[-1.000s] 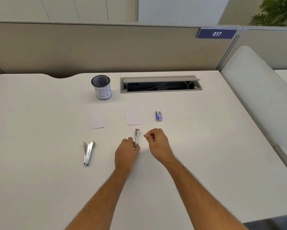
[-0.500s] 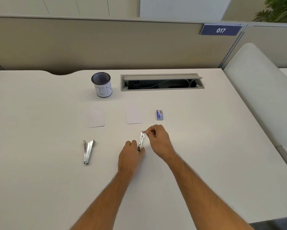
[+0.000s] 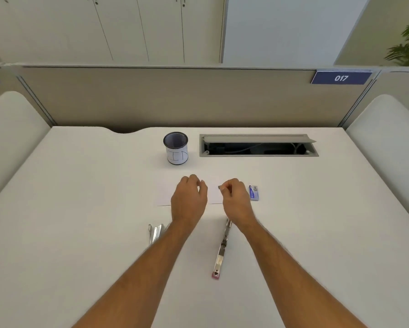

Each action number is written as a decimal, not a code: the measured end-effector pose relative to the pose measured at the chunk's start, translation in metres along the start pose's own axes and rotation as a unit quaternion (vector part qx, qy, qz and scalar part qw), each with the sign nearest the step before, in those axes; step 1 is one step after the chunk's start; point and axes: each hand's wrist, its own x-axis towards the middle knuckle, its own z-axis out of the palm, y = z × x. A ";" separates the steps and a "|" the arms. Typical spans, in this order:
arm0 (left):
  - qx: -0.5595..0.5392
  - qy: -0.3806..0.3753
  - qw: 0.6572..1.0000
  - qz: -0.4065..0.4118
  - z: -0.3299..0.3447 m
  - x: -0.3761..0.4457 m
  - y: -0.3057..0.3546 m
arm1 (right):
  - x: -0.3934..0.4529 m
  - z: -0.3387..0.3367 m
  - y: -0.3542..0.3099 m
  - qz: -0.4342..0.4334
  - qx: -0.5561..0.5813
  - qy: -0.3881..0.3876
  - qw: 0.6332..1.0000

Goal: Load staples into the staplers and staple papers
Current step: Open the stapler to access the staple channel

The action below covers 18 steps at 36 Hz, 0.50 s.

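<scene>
Metal stapler (image 3: 222,249), opened flat, lies at lower centre of frame on the table (image 3: 80,209), long axis running near-to-far. Right hand (image 3: 236,200) pinches a small staple strip (image 3: 219,187) just beyond the stapler's far end; it is the nearer hand. Left hand (image 3: 189,200) hovers loosely curled, holding nothing.
</scene>
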 end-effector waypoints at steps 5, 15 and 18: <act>0.020 0.008 1.000 -0.006 -0.023 0.044 -0.004 | 0.037 0.014 -0.023 0.005 -0.020 0.001 1.000; 0.070 -0.027 0.996 -0.052 -0.055 0.131 -0.029 | 0.108 0.044 -0.074 -0.021 -0.021 -0.034 0.999; 0.067 -0.025 0.995 -0.066 -0.059 0.154 -0.038 | 0.131 0.059 -0.086 -0.027 -0.016 -0.037 0.999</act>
